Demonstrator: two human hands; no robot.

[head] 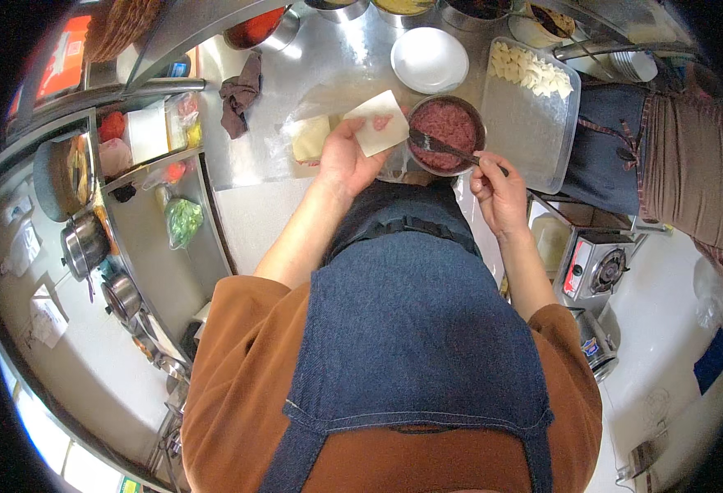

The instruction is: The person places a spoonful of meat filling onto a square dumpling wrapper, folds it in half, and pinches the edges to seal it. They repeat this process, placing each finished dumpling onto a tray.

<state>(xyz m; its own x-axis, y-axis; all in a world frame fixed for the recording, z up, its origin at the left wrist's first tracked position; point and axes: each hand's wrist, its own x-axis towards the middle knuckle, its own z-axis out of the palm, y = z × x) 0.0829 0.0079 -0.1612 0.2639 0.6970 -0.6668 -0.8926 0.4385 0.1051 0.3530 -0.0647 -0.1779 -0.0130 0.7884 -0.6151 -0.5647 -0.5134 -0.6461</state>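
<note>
My left hand [350, 159] holds a square dough wrapper [374, 126] with a small dab of pink filling on it. In my right hand [498, 191] is the handle of a dark fork [444, 146], its head resting in a metal bowl of ground meat filling [443, 123]. A stack of wrappers [311, 140] lies on the steel counter beside my left hand, partly hidden by it. Right of the bowl, a clear plastic tray [525, 145] holds folded dumplings [531, 69] along its far end. Behind the bowl stands a white bowl [429, 60].
A dark cloth [241, 95] lies at the counter's left. Several containers line the far edge, one with red contents [255, 26]. Another person in a dark apron [608, 148] stands close by the tray. A gas stove [602, 268] is at the lower right; shelves stand left.
</note>
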